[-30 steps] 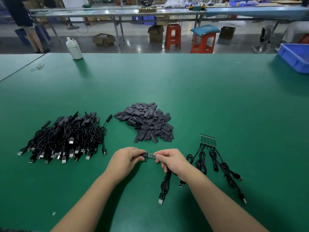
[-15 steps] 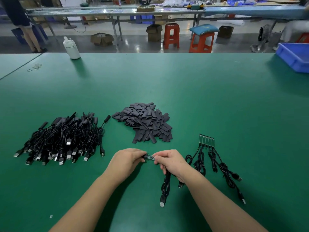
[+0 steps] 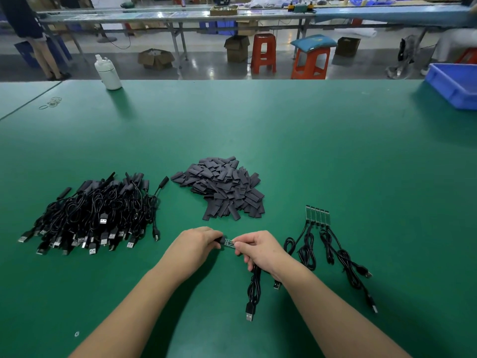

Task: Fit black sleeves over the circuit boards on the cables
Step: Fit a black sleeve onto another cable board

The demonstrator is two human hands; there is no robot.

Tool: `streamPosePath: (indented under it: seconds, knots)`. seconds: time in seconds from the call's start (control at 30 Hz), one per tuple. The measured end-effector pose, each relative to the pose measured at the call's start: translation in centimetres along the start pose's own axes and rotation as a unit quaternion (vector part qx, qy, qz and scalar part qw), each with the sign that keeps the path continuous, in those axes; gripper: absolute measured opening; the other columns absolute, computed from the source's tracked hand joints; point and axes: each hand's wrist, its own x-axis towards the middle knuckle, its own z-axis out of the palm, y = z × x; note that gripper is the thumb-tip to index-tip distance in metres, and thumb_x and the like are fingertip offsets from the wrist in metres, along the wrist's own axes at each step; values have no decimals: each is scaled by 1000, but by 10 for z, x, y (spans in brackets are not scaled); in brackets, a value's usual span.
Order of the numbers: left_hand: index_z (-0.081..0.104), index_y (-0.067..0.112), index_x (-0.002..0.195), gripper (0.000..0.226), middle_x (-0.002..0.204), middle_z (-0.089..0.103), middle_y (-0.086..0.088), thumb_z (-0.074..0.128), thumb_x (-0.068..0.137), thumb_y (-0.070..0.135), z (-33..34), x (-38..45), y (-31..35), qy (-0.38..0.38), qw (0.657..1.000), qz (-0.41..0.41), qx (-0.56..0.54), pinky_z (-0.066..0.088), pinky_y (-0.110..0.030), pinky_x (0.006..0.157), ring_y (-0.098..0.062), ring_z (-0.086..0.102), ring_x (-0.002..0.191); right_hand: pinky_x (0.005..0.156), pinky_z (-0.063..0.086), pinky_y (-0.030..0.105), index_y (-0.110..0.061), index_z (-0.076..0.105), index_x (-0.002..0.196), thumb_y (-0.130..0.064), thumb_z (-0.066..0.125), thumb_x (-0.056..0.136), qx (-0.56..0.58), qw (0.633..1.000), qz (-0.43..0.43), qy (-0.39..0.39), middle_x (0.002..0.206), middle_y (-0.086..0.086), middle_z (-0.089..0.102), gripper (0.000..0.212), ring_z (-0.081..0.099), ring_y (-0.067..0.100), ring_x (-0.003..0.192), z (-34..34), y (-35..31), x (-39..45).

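- Near the front edge of the green table point(image 3: 309, 140), both hands meet just above the surface, fingertips almost touching
- Left hand point(image 3: 195, 245): fingers curled, pinching a black sleeve point(image 3: 220, 240) at its right-facing end; most of the sleeve is hidden inside the fingers
- Right hand point(image 3: 259, 250): thumb and forefinger pinch the circuit board point(image 3: 229, 243), which shows as a short green strip bridging the gap between the two hands; the sleeve's mouth sits at the board's left end
- Cable point(image 3: 254, 288) of that board runs through the right palm and hangs down onto the table, its USB plug point(image 3: 249, 313) lying flat
- Right of the hands: five bare boards point(image 3: 317, 215) lie side by side in a row, their cables point(image 3: 335, 254) trailing toward the front edge
- Behind the hands: loose pile of sleeves point(image 3: 222, 188), dark grey, flat
- Left: heap of cables point(image 3: 95, 215), black tubular ends pointing away, USB plugs toward the front
- Far edge: white bottle point(image 3: 108, 72) at left, blue bin point(image 3: 454, 85) at right
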Motion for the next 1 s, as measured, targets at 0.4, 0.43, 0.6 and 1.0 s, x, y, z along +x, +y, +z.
streamPosePath:
  seconds: [0.4, 0.43, 0.6, 1.0]
  knots:
    - [67, 23, 121, 25, 109, 68, 5, 56, 98, 24, 6, 0, 14, -14, 999, 46, 3, 48, -29, 86, -17, 64, 98, 55, 53, 24, -7, 69, 115, -13, 62, 97, 12, 1000, 9, -3, 81, 0, 74, 19, 59, 12, 52, 2, 0, 0]
    - [67, 23, 120, 25, 109, 68, 5, 56, 97, 23, 6, 0, 14, -14, 999, 52, 5, 49, -30, 86, -17, 65, 97, 55, 54, 24, -6, 68, 116, -11, 61, 98, 16, 1000, 12, -6, 83, 1, 74, 20, 60, 12, 54, 2, 0, 0]
    - [72, 17, 114, 23, 102, 72, 5, 61, 94, 12, 8, -7, 13, 24, 997, 70, -35, 53, -29, 81, -12, 67, 89, 63, 58, 24, 2, 66, 119, -7, 60, 98, 57, 997, 30, -34, 89, 8, 73, 23, 72, 15, 72, 4, -3, 0]
    - [72, 16, 115, 23, 103, 71, 2, 60, 96, 13, 12, -9, 17, 14, 996, 22, -79, 48, -23, 86, -14, 66, 94, 73, 59, 23, -2, 55, 134, 1, 47, 101, 78, 995, 52, -38, 96, 13, 73, 35, 74, 13, 81, 8, -5, 0]
